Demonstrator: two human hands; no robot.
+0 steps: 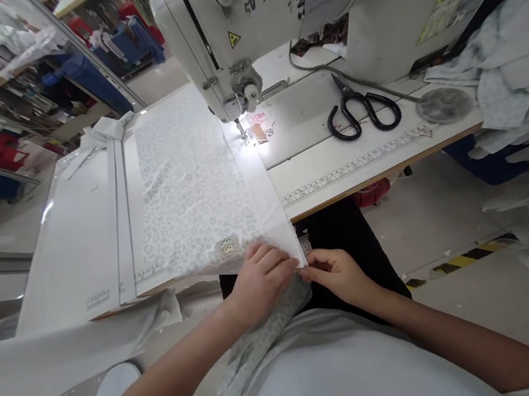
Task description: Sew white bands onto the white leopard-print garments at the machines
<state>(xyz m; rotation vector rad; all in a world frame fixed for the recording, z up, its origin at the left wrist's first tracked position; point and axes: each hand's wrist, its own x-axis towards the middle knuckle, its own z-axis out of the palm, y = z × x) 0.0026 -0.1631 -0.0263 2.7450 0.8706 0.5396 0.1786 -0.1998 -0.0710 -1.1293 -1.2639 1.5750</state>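
Note:
A pale leopard-print fabric piece (187, 190) lies flat on the sewing table, with a plain white strip (269, 207) along its right edge. That strip runs up under the lit needle area of the sewing machine (202, 39). At the strip's near end, past the table edge, my left hand (264, 272) is closed with its fingers pinching the fabric. My right hand (335, 274) pinches the same corner from the right, thumb against forefinger. Left of my hands a small patch with a cartoon figure (228, 246) shows on the fabric. More printed fabric hangs onto my lap.
Black-handled scissors (364, 110) lie on the table right of the needle. Beside them are a round translucent disc (444, 105) and a printed ruler strip (355, 162) along the front edge. Piled fabric (513, 48) sits at the right; blue bins (92, 78) stand behind.

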